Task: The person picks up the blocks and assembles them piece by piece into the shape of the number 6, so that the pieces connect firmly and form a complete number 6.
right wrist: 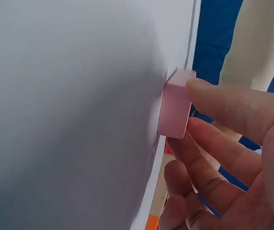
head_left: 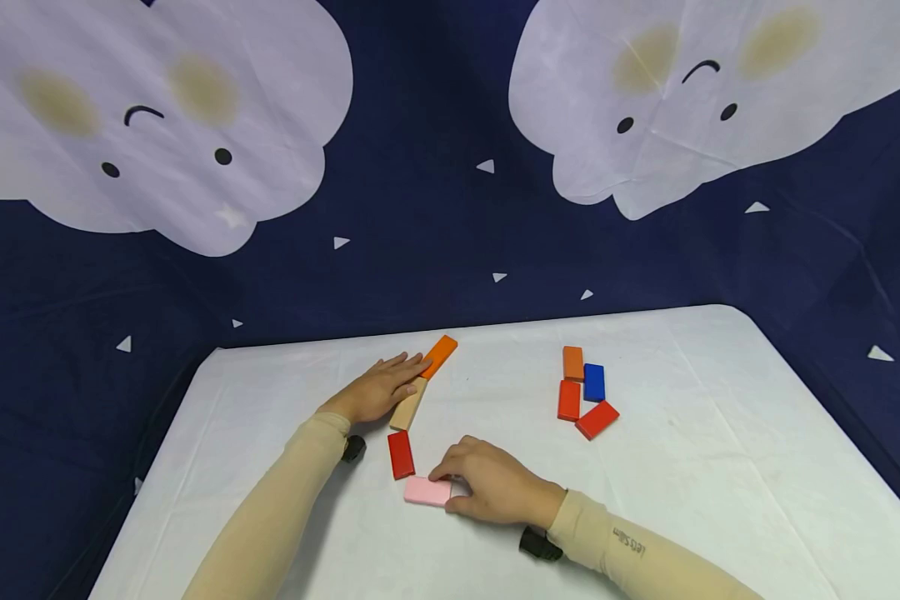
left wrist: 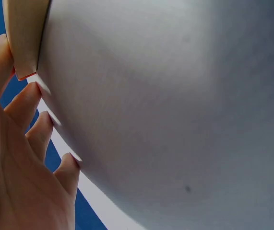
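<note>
At the near middle of the tabletop, the right hand is pinching the pink block by one end, thumb and finger closing on it, and that end is partly disappearing behind the fingers. Farther up on the left, the left hand is lying with fingers stretched out, overlapping the bare-wood block and reaching onto the long orange block. The left wrist view is cutting the bare-wood block off at the top and leaving just a thin orange-red sliver below it. Both sleeves are running out of frame, the lettering on the right one proving hard to read.

The tabletop is wearing a white, faintly creased covering; behind it a dark blue backdrop is rising, carrying upside-down white clouds and small white triangles.

Now the neighbours: a red block is lying just beside the pink one, filling the bend between it and the bare wood. Well off to the right, a cluster is sitting close together: a short orange block, a blue block and two more red blocks, the nearer one slanting.
</note>
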### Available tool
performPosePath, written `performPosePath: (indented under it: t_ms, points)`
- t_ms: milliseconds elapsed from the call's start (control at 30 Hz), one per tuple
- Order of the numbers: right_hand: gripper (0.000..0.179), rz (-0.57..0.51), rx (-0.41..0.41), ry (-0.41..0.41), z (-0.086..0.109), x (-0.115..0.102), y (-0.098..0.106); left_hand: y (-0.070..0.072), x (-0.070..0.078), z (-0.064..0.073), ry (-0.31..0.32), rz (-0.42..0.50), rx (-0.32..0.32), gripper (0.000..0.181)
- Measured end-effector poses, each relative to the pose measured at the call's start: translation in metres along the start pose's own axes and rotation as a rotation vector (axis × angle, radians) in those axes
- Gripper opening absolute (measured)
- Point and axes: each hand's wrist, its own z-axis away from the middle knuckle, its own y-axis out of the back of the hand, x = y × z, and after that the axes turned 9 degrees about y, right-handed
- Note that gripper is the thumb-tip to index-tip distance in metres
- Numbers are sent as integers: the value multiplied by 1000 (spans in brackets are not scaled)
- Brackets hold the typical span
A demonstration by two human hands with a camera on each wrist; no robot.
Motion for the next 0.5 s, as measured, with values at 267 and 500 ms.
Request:
performPosePath:
  t_ms: [267,500]
  points:
    - [27,-14,9,-33,0,6,3,-1,-1,-1,2,-5,-3,53]
    - [27,-19,14,-65,2,6,3,-1,-1,-1,5,-10,-1,53]
